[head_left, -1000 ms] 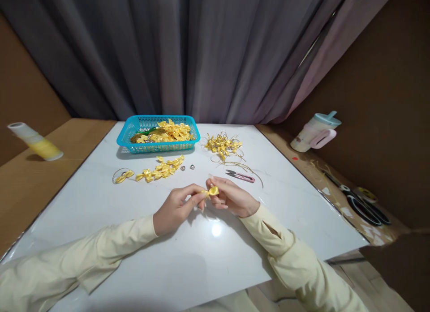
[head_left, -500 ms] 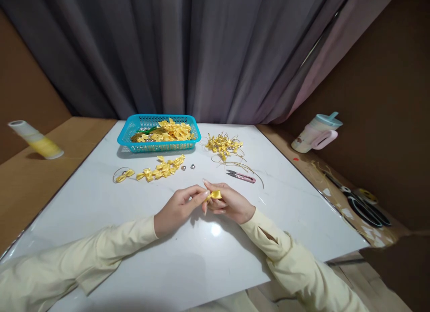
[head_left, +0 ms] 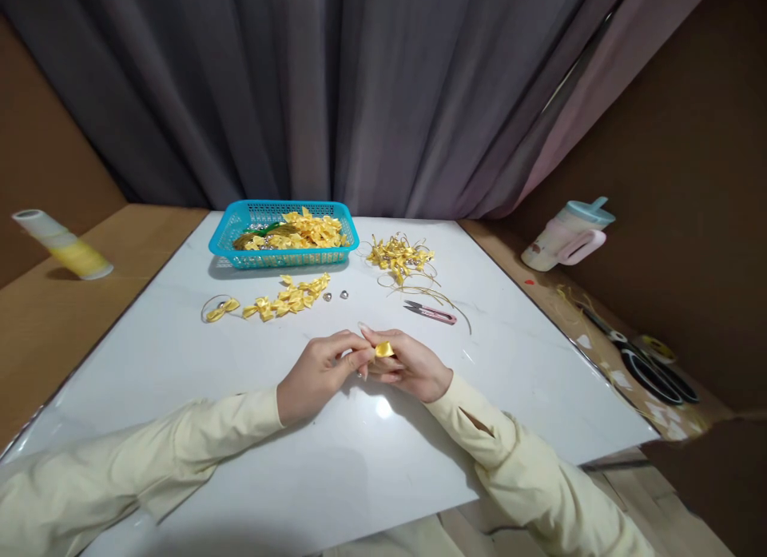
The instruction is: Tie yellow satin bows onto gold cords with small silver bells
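The yellow satin bow (head_left: 384, 349) should prove light, soft and a little slippery, best pinched at its middle to spare the loops. Glossy, with one loop showing and the rest hidden, it sits over the white desk (head_left: 335, 477) between the left hand (head_left: 323, 373), pinching it, and the right hand (head_left: 416, 367), fingers curled round it.

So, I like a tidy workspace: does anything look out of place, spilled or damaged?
Only some clutter: on the brown surface at right, white scraps, a small red bit and loose yellowish strands lie scattered between the cup and scissors, looking like stray litter. No clear spill or damage shows.
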A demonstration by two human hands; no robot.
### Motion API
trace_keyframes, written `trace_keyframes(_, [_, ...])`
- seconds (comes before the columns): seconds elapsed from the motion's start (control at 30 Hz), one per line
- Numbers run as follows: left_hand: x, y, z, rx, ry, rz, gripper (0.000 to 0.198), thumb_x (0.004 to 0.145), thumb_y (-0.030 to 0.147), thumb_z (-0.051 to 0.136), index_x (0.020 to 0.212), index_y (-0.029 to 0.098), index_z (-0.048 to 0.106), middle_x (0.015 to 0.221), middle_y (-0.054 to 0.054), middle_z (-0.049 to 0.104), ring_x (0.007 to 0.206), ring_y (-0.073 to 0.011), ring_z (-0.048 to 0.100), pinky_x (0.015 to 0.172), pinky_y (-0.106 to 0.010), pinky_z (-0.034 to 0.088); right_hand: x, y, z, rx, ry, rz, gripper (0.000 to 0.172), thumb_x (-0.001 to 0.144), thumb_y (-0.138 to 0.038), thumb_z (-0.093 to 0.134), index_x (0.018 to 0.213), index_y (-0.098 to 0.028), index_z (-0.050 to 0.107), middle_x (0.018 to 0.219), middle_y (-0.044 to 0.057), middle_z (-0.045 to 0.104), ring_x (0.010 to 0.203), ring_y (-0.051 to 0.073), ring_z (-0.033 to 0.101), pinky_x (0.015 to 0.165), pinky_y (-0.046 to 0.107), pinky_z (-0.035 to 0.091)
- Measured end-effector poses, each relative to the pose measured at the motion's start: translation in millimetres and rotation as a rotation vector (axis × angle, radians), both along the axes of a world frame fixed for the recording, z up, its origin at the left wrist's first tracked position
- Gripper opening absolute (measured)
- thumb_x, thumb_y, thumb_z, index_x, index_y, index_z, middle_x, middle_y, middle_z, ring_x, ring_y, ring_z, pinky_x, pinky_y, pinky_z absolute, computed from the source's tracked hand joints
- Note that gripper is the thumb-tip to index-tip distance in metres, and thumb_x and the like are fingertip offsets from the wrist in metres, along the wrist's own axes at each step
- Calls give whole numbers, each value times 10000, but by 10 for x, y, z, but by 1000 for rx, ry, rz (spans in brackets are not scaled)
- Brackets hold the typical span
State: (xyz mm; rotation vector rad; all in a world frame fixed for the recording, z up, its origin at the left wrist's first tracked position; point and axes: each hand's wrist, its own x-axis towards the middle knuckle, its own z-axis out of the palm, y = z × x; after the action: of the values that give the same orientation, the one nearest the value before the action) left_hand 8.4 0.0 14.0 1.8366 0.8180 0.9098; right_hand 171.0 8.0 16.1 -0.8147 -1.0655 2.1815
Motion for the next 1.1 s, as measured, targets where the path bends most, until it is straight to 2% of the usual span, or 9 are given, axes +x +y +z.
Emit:
trace_keyframes(0.23, [1, -7, -64, 64, -37, 3, 213, 860, 246, 493, 707, 158, 613, 615, -5, 590, 627, -118, 523, 613, -219, 401, 3, -1, 11, 2, -47, -5, 418, 825, -435, 547, 599, -86, 589, 349, -113, 206, 353, 23, 99, 366, 201, 88])
trace_keyframes(0.47, [-12, -4, -131, 153, -43, -32, 277, 872, 257, 473, 653, 157, 609, 633, -37, 598, 674, -143, 542, 655, -257, 427, -4, 2, 11, -15, -98, 15, 411, 761, -450, 613, 594, -74, 602, 326, -113, 237, 340, 16, 112, 359, 206, 65])
trace_keyframes(0.6, [-18, -5, -143, 156, -36, -52, 292, 876, 277, 464, 655, 163, 618, 640, -49, 596, 695, -160, 547, 677, -285, 434, 0, 7, -2, -14, -149, 24, 421, 742, -467, 618, 604, -69, 614, 347, -96, 307, 344, 11, 118, 357, 199, 63])
trace_keyframes(0.67, [-18, -1, -142, 149, -45, -57, 305, 876, 291, 464, 648, 163, 621, 643, -52, 594, 704, -165, 549, 688, -291, 436, 3, 15, -14, -14, -157, 27, 419, 739, -469, 621, 610, -70, 615, 364, -99, 296, 351, 11, 117, 354, 195, 66])
trace_keyframes(0.77, [-13, -7, -134, 120, -43, -83, 321, 874, 314, 466, 639, 165, 625, 639, -56, 599, 707, -169, 546, 698, -299, 438, 17, 46, -40, -13, -149, 15, 423, 732, -469, 632, 537, -100, 565, 364, -113, 222, 355, 18, 116, 352, 197, 75])
trace_keyframes(0.9, [10, -30, -99, 47, -46, -167, 339, 876, 337, 464, 630, 171, 628, 640, -61, 612, 725, -173, 546, 715, -302, 436, 55, 105, -68, 32, -148, -49, 578, 743, -459, 629, 374, -173, 289, 335, -101, 187, 343, 23, 140, 359, 209, 106])
trace_keyframes(1.0, [28, -6, -71, -63, -90, -127, 331, 863, 369, 485, 643, 162, 621, 668, -54, 610, 748, -172, 553, 746, -302, 428, 78, 138, -87, 67, -150, -119, 587, 771, -456, 603, 381, -180, 262, 330, -95, 194, 339, 30, 170, 368, 208, 142])
trace_keyframes(1.1, [37, 57, -71, -244, -128, -87, 301, 829, 395, 533, 694, 144, 631, 697, -41, 608, 712, -158, 545, 705, -288, 429, 84, 156, -114, 73, -142, -176, 582, 777, -456, 598, 390, -178, 264, 325, -95, 181, 338, 34, 194, 370, 203, 141])
